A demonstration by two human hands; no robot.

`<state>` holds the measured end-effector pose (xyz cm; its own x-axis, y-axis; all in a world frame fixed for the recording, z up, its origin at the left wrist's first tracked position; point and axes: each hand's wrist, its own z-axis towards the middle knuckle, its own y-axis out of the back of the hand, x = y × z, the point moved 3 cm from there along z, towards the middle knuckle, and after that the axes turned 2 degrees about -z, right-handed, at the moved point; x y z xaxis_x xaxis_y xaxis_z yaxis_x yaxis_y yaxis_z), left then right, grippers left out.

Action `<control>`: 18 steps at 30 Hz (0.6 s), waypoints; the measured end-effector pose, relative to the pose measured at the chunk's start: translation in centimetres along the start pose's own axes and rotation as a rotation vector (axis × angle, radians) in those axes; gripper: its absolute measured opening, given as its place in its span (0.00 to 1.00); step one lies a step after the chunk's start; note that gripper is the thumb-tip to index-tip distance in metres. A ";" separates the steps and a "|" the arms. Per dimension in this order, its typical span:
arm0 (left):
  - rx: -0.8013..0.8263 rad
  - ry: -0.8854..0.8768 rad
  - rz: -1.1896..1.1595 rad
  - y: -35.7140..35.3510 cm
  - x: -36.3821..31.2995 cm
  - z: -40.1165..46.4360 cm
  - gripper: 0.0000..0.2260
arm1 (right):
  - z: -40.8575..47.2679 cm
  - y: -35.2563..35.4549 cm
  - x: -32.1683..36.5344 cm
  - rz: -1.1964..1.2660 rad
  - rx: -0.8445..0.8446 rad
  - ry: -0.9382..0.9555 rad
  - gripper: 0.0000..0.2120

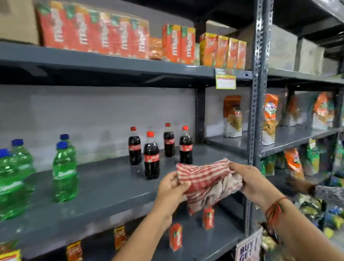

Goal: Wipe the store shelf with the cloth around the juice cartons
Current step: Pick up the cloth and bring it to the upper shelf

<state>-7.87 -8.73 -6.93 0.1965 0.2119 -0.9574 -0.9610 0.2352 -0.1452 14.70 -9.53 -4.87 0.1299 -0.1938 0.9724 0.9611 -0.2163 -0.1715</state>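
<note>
A red-and-white striped cloth (208, 182) is bunched up in the air in front of the middle shelf (104, 189). My left hand (169, 186) grips its left end and my right hand (249, 180) grips its right end. Orange juice cartons (92, 31) stand in a row on the top shelf (102, 63), with more orange juice cartons (222, 51) further right. Small orange cartons (208, 217) stand spaced out on the lower shelf (194, 253), below the cloth.
Cola bottles (151, 159) and green soda bottles (64, 173) stand on the middle shelf. A grey upright post (257, 96) divides the racks. Snack bags (269, 121) fill the right rack, where another person's hand (298, 184) reaches in. A cardboard box (12, 8) sits top left.
</note>
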 end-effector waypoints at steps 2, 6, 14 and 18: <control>-0.035 -0.020 0.036 -2.5 0.0 3.6 0.10 | 3.3 2.3 1.2 -0.054 0.001 -0.015 0.10; -0.137 -0.047 0.126 -6.0 0.4 10.1 0.09 | 9.7 5.8 3.1 -0.223 0.031 -0.056 0.10; -0.360 -0.017 0.439 -9.8 2.8 18.8 0.07 | 19.2 7.6 3.6 -0.642 0.013 -0.016 0.16; -0.427 0.010 0.554 -10.4 3.9 20.9 0.06 | 22.7 7.2 2.1 -0.833 -0.001 0.015 0.15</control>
<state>6.96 9.45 -3.92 -0.3448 0.1834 -0.9206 -0.9117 -0.2987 0.2820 27.42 10.25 -0.46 -0.6269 0.0169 0.7789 0.7412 -0.2952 0.6029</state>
